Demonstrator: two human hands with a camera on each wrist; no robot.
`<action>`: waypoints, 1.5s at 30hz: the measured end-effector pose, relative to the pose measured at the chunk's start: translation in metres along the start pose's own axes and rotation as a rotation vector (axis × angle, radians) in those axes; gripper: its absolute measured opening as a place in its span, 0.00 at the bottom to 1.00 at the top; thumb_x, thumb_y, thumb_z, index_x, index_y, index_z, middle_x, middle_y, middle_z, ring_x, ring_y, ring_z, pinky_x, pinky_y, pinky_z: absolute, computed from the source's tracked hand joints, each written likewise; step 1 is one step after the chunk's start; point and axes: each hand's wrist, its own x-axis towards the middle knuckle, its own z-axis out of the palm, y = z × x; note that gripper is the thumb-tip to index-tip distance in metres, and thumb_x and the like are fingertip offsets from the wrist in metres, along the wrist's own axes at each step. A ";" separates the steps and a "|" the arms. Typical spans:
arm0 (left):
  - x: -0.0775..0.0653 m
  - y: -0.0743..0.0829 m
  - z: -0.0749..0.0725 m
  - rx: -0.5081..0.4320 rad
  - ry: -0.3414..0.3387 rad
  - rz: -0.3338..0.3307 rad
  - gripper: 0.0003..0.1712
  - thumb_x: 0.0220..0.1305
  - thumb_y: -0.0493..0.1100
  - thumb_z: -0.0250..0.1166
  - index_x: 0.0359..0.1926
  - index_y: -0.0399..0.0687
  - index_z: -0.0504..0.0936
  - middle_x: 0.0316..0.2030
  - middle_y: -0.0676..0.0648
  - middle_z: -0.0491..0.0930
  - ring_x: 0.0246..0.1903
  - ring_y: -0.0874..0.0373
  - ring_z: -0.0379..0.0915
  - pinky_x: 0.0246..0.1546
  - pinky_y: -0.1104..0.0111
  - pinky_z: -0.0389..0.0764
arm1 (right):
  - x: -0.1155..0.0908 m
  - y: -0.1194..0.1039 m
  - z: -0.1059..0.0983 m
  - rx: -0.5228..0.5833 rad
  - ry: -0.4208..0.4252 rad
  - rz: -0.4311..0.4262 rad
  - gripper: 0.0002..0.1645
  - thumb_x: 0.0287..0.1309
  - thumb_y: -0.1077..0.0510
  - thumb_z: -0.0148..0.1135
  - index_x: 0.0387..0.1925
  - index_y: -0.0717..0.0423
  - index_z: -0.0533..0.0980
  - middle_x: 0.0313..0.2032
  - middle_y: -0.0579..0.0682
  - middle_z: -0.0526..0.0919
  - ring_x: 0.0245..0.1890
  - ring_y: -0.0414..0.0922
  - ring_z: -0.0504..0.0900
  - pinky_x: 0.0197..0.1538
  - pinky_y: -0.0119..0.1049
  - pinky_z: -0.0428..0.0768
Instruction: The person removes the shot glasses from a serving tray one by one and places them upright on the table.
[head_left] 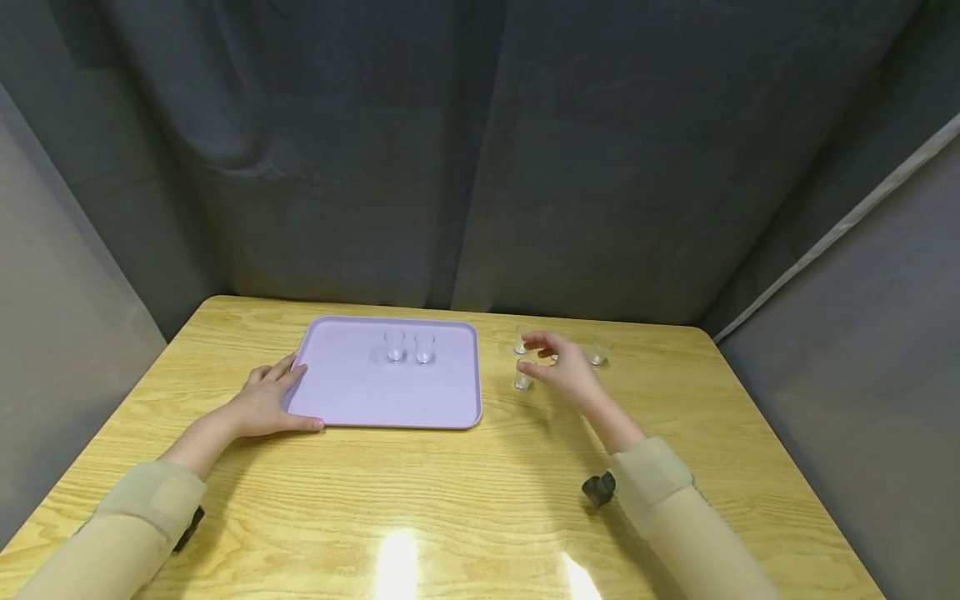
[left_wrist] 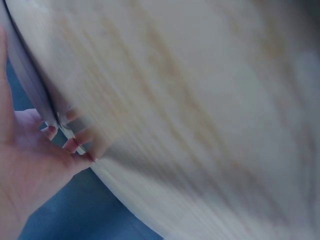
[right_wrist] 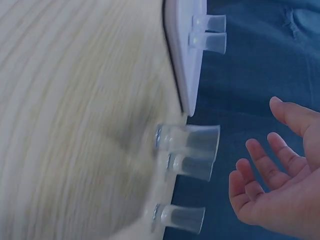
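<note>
A lilac tray [head_left: 375,404] lies on the table, left of the middle. My left hand [head_left: 264,406] rests spread at its near left corner, thumb along the front rim and fingers along the left rim. Two small clear shot glasses [head_left: 424,348] stand upright near the tray's back edge. Right of the tray stand several more; my right hand [head_left: 570,371] hovers above them, fingers loosely bent. Its thumb overlaps the nearest shot glass [head_left: 522,381] in the head view. In the right wrist view, the hand [right_wrist: 285,185] is apart from the shot glasses [right_wrist: 200,140] and holds nothing.
The light wooden table [head_left: 420,492] carries everything. Dark grey curtains [head_left: 360,167] hang behind its back edge, and grey panels [head_left: 862,350] flank both sides. A shot glass [head_left: 598,350] stands furthest right, near the back edge.
</note>
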 end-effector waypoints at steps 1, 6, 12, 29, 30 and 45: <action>0.000 0.000 0.000 0.000 -0.001 -0.001 0.69 0.39 0.78 0.64 0.71 0.35 0.54 0.72 0.32 0.42 0.64 0.27 0.39 0.54 0.31 0.55 | 0.000 -0.003 0.000 0.006 -0.002 0.005 0.29 0.55 0.55 0.68 0.58 0.58 0.72 0.53 0.57 0.78 0.53 0.59 0.74 0.54 0.51 0.73; -0.001 0.000 0.000 0.002 -0.001 -0.005 0.69 0.39 0.78 0.64 0.71 0.35 0.54 0.72 0.33 0.42 0.64 0.27 0.39 0.54 0.31 0.55 | 0.004 -0.014 0.008 0.020 0.004 -0.021 0.29 0.53 0.56 0.69 0.57 0.58 0.72 0.52 0.57 0.80 0.51 0.59 0.76 0.52 0.50 0.75; -0.002 0.000 0.000 0.005 -0.005 -0.010 0.70 0.39 0.78 0.64 0.71 0.35 0.54 0.72 0.33 0.41 0.65 0.27 0.38 0.55 0.31 0.54 | 0.008 -0.027 0.025 0.043 0.008 -0.033 0.28 0.53 0.58 0.69 0.56 0.57 0.73 0.51 0.57 0.80 0.50 0.58 0.76 0.53 0.49 0.75; 0.000 0.000 0.000 0.006 0.002 -0.006 0.70 0.39 0.78 0.64 0.71 0.35 0.54 0.72 0.33 0.42 0.64 0.27 0.39 0.55 0.31 0.55 | 0.035 -0.041 0.076 0.089 0.008 -0.001 0.27 0.50 0.56 0.71 0.54 0.55 0.76 0.51 0.52 0.81 0.49 0.55 0.77 0.51 0.43 0.76; 0.000 0.000 0.000 0.008 0.002 -0.005 0.70 0.39 0.78 0.64 0.71 0.35 0.54 0.72 0.33 0.42 0.64 0.27 0.39 0.55 0.31 0.55 | 0.036 -0.041 0.079 0.089 0.004 0.003 0.28 0.50 0.56 0.71 0.54 0.54 0.75 0.51 0.52 0.81 0.49 0.55 0.77 0.51 0.42 0.76; 0.000 0.000 -0.001 0.006 -0.006 0.000 0.69 0.40 0.77 0.64 0.71 0.35 0.53 0.72 0.33 0.41 0.64 0.26 0.38 0.55 0.31 0.54 | 0.061 -0.032 0.116 0.165 -0.021 0.080 0.30 0.50 0.57 0.71 0.56 0.56 0.74 0.49 0.55 0.82 0.43 0.50 0.78 0.48 0.39 0.76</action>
